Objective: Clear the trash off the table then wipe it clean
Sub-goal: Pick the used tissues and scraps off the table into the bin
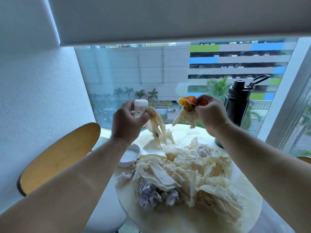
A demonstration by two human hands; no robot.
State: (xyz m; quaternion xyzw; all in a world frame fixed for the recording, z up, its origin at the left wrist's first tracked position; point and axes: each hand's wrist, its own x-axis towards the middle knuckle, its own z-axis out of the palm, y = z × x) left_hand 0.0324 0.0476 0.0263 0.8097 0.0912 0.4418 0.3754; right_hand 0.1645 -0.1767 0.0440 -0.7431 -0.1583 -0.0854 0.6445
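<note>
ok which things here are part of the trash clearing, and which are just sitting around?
Job: left hand gripping white bottle and stained napkin; right hand gripping orange wrapper; napkin pile; crumpled paper balls; table.
Lying about: black flask; wooden chair.

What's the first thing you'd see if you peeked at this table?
The big heap of crumpled napkins covering the round table. Above it, the left hand holds a small white bottle and the right hand grips an orange wrapper. A tall black flask stands at the right, by the window.
</note>
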